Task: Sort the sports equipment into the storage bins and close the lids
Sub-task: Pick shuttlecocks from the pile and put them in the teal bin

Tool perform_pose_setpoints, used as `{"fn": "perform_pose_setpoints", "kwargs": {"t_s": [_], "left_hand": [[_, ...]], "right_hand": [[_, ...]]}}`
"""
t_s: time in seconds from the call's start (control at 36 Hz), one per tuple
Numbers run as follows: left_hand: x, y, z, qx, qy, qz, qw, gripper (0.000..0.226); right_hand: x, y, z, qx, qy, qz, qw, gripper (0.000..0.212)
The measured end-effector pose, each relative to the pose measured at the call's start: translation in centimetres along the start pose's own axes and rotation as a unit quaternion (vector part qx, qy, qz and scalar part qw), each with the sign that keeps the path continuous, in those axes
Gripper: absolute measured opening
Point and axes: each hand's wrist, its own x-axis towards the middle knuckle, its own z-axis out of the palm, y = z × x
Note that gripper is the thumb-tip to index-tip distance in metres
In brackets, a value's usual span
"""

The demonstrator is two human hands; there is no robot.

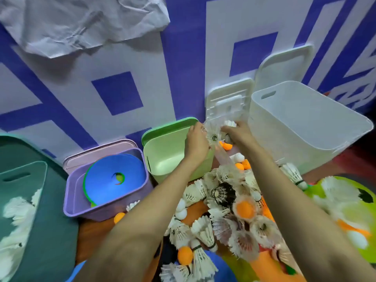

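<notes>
Shuttlecocks heaped nearest, both arms reach past: left hand and right hand pinch one shuttlecock beside the green bin.

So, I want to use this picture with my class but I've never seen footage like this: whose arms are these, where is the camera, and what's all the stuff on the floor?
There is no machine here. A person wears one camera on the head, looking down along both bare arms. The left hand and right hand together hold a stack of shuttlecocks above the pile. Along the wall stand open bins: a dark green bin with shuttlecocks in it, a purple bin holding blue discs, a light green bin and a white bin. Lids lean behind them. In front lies a heap of loose shuttlecocks, orange balls and white balls.
</notes>
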Motion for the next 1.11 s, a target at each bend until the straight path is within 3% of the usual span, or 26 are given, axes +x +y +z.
{"fn": "perform_pose_setpoints", "kwargs": {"t_s": [0.03,0.11,0.17,0.25,0.31,0.44,0.61,0.78,0.94,1.11], "left_hand": [[0.3,-0.1,0.4,0.008,-0.006,-0.005,1.000,0.023],[0.6,-0.1,1.0,0.032,-0.028,-0.024,0.999,0.028],[0.8,-0.2,1.5,0.040,-0.032,-0.034,0.998,0.029],[1.1,-1.0,1.9,0.004,-0.031,-0.056,0.998,0.029],[0.7,-1.3,1.6,-0.009,-0.032,-0.066,0.997,0.030],[-1.8,-1.3,-1.5,-0.015,0.031,-0.060,0.998,0.025],[-6.6,-3.7,-8.9,-0.070,0.138,-0.038,0.987,0.014],[-12.4,-9.5,-18.9,-0.120,0.298,-0.040,0.946,0.024],[-18.0,-13.9,-28.0,-0.058,0.449,-0.071,0.889,0.011],[-21.9,-19.4,-35.1,0.028,0.491,-0.142,0.859,0.007]], "right_hand": [[0.7,0.3,-0.6,-0.044,0.009,0.005,0.999,0.007],[2.6,1.5,-1.7,-0.249,-0.011,0.043,0.967,0.035],[3.1,2.1,-1.9,-0.317,-0.050,0.068,0.945,0.047],[2.5,1.9,-1.7,-0.369,-0.045,0.063,0.926,0.045],[1.8,1.5,-1.4,-0.363,-0.035,0.036,0.930,0.046],[-1.6,0.5,0.6,-0.227,0.001,-0.114,0.967,0.044],[-7.5,-1.2,5.9,-0.213,-0.046,-0.223,0.950,0.028],[-13.5,-2.5,15.1,-0.171,-0.194,-0.360,0.896,0.022],[-20.2,-3.6,25.1,-0.117,-0.309,-0.444,0.833,0.021],[-24.8,-4.6,33.1,-0.120,-0.359,-0.498,0.780,0.019]]}}
